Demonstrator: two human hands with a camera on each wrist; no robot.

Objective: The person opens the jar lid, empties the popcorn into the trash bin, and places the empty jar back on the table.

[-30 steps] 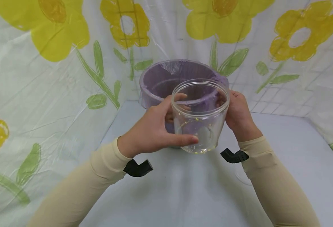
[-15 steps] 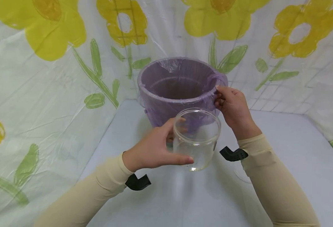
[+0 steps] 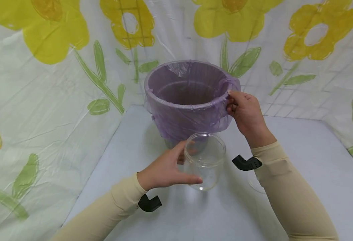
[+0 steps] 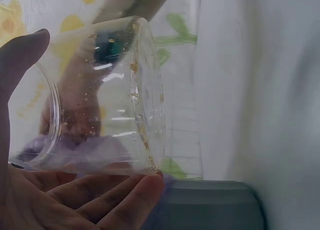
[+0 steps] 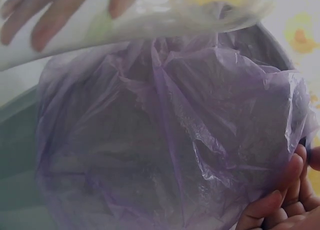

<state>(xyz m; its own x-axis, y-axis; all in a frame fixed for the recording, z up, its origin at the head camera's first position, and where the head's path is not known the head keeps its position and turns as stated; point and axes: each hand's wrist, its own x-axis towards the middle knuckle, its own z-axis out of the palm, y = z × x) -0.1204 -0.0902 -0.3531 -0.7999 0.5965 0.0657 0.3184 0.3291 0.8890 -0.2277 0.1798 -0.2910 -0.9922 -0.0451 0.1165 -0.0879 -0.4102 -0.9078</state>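
A clear, wide-mouthed plastic jar [image 3: 208,169] is gripped from its left side by my left hand [image 3: 164,169], the thumb in front and the fingers behind. In the left wrist view small yellowish crumbs cling inside the jar [image 4: 102,110], mostly round its base. Behind it stands a bin lined with a purple plastic bag [image 3: 188,118], folded over the rim. My right hand [image 3: 248,112] pinches the bag at the bin's right rim, thumb and fingertips at the edge. Below the bag, the grey-green bin wall [image 4: 215,205] shows in the left wrist view.
A pale table [image 3: 176,221] carries the bin. Partly hidden behind the right forearm lies a clear round disc [image 3: 256,190]. A translucent sheet with yellow flowers [image 3: 53,110] hangs behind and to the left.
My left hand has brought the jar down and toward me, from in front of the bin's mouth to low before the bin. The right hand stays at the bag's rim.
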